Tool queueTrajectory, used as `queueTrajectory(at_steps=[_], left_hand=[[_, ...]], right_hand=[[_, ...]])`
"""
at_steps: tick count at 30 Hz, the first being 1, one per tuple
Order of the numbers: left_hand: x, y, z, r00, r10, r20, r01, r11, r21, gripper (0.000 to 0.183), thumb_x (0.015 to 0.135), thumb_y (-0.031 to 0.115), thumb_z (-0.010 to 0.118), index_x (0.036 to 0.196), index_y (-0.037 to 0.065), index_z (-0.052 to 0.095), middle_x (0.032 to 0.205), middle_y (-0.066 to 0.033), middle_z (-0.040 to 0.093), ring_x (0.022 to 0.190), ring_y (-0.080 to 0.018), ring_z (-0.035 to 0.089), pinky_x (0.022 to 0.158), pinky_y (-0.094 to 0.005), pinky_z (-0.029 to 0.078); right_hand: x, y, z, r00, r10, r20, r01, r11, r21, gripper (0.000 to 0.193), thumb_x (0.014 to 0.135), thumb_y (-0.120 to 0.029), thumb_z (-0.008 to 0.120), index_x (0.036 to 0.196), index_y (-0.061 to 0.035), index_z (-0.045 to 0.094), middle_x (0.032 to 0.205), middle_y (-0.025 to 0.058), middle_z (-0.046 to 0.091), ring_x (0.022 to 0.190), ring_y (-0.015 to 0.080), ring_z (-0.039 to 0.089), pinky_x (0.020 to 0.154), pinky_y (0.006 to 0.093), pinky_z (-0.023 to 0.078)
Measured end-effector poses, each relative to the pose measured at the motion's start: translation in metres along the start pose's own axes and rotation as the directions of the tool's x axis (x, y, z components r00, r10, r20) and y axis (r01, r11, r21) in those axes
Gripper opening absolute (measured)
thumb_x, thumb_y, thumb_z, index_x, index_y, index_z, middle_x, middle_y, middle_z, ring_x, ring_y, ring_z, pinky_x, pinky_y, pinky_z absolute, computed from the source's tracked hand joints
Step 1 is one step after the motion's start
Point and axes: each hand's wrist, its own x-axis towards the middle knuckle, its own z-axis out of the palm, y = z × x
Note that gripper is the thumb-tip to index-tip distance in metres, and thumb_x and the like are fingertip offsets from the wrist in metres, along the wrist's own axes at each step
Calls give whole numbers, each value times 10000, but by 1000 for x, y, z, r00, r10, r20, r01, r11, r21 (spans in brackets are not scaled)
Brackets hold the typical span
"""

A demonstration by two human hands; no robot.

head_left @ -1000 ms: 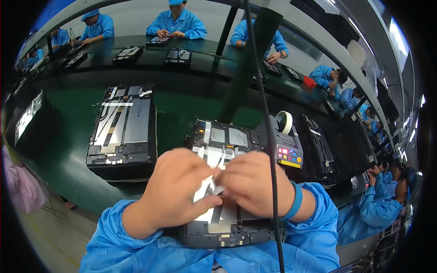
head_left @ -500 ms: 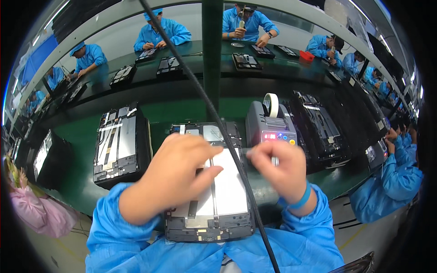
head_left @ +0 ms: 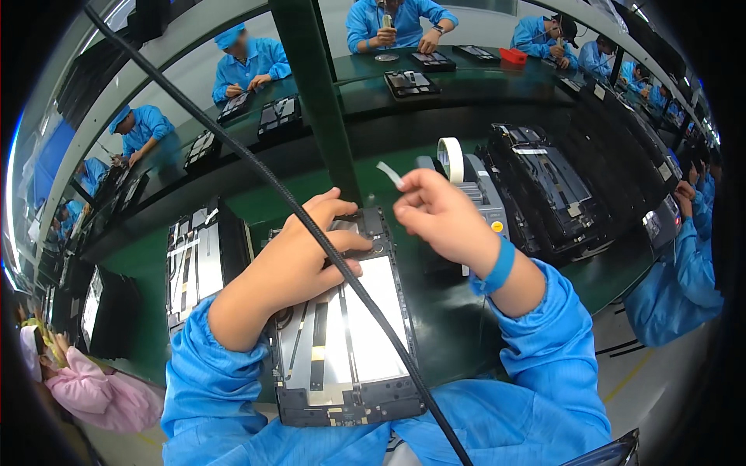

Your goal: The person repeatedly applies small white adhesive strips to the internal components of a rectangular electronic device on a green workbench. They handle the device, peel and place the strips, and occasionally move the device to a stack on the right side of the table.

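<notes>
An opened tablet housing [head_left: 376, 318] with silver panels and black edges lies in front of me, its near end by my lap. Over its far part is my left hand [head_left: 299, 256], fingers spread, the fingertips at the parts near the top edge. My right hand [head_left: 447, 217], with a blue band on its wrist, is raised beyond the tablet's right side. Between its thumb and forefinger it pinches a short strip of whitish tape [head_left: 388, 174]. Behind that hand stands a grey tape dispenser [head_left: 493, 203] carrying a white tape roll [head_left: 451, 160], partly hidden by the hand.
Stacks of opened tablets stand at left [head_left: 190, 268] and right [head_left: 548, 186] on the green bench [head_left: 458, 342]. A black cable [head_left: 264, 171] slants across the view. A green post [head_left: 315, 101] rises beyond the tablet. Co-workers in blue sit across the bench.
My right hand has moved up and away from the tablet, lifting the tape strip. The left hand's fingers have spread over the tablet's far end. The whole view has tilted.
</notes>
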Motion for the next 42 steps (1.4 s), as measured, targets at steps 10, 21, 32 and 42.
queueTrajectory(at_steps=[10, 21, 32, 42], left_hand=[[-4, -2, 3, 999, -17, -36, 20, 997, 79, 304, 715, 217, 765, 1014, 171, 729, 1226, -170, 544, 1289, -423, 399, 1017, -503, 363], [4, -12, 1, 987, -152, 51, 157, 982, -102, 237, 794, 162, 655, 1014, 105, 722, 1293, -228, 509, 1351, -457, 296, 1082, -498, 285], [21, -8, -2, 951, -284, 123, 302, 940, -161, 191, 751, 234, 762, 891, 106, 751, 1256, -254, 532, 1332, -465, 317, 1104, -506, 245], [26, -6, -4, 959, -248, 139, 251, 968, -6, 350, 703, 207, 790, 972, 45, 635, 1074, -192, 588, 1145, -358, 503, 1162, -477, 165]], right_hand=[[20, 3, 15, 983, 51, 176, -36, 996, -86, 567, 717, -127, 726, 1204, -66, 442, 1150, 131, 508, 667, 98, 576, 602, 245, 466], [40, -18, -3, 826, -51, 561, 267, 912, -311, 192, 804, -219, 649, 781, -29, 642, 665, 86, 611, 629, 184, 568, 614, 320, 457], [47, -19, -3, 822, 35, 568, 217, 903, -370, 184, 744, -204, 657, 718, -24, 628, 622, 82, 605, 592, 179, 572, 573, 312, 456], [42, -44, -1, 855, 441, 274, -183, 750, -635, 368, 770, -285, 756, 742, -29, 493, 565, 77, 561, 492, 148, 596, 411, 272, 441]])
